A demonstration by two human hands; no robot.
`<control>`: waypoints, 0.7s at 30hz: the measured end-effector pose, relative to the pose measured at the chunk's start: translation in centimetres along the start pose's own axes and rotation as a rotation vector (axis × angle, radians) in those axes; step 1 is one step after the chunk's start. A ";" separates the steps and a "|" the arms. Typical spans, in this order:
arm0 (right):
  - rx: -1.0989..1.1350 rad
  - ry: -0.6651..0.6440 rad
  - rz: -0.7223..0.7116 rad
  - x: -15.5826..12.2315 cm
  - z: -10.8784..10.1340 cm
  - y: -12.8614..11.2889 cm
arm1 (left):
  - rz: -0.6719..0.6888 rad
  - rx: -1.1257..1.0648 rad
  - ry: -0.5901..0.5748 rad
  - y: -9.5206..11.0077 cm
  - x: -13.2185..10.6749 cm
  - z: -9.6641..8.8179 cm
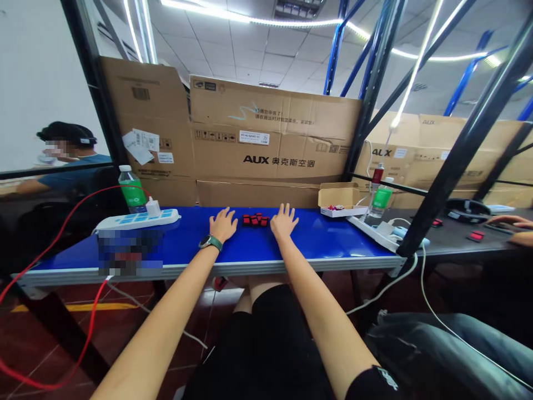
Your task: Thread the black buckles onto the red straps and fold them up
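Note:
My left hand (pixel 224 225) and my right hand (pixel 283 221) lie flat and palm-down on a blue tabletop (pixel 325 241), with their fingers spread. Neither holds anything. Between them sits a small cluster of red rectangular blocks (pixel 254 220), close to both hands but not visibly touching either. A dark watch with a green strap (pixel 210 242) circles my left wrist. To the right of my right hand stands an open small cardboard box (pixel 339 199) with some small red items inside.
A white power strip (pixel 137 220) and a green-labelled water bottle (pixel 132 189) stand at the table's left, and another power strip (pixel 372 233) and bottle (pixel 381 200) at its right. Large cardboard cartons (pixel 270 139) form the back. A co-worker's hand (pixel 510 224) rests on a dark neighbouring table.

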State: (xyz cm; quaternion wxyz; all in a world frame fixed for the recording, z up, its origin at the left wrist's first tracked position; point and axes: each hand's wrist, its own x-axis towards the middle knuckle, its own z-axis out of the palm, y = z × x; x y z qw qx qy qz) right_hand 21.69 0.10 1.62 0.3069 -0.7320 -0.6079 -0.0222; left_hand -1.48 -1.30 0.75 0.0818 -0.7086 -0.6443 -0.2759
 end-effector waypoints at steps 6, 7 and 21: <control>-0.148 -0.310 0.077 0.9 1.2 1.6 | -0.167 0.017 -0.314 -1.5 0.8 0.9; -0.149 -0.300 0.075 0.9 1.3 1.6 | -0.165 0.024 -0.324 -1.6 0.8 1.1; -0.115 -0.077 0.011 0.0 1.4 1.2 | -0.133 0.078 -0.328 -1.5 0.6 1.0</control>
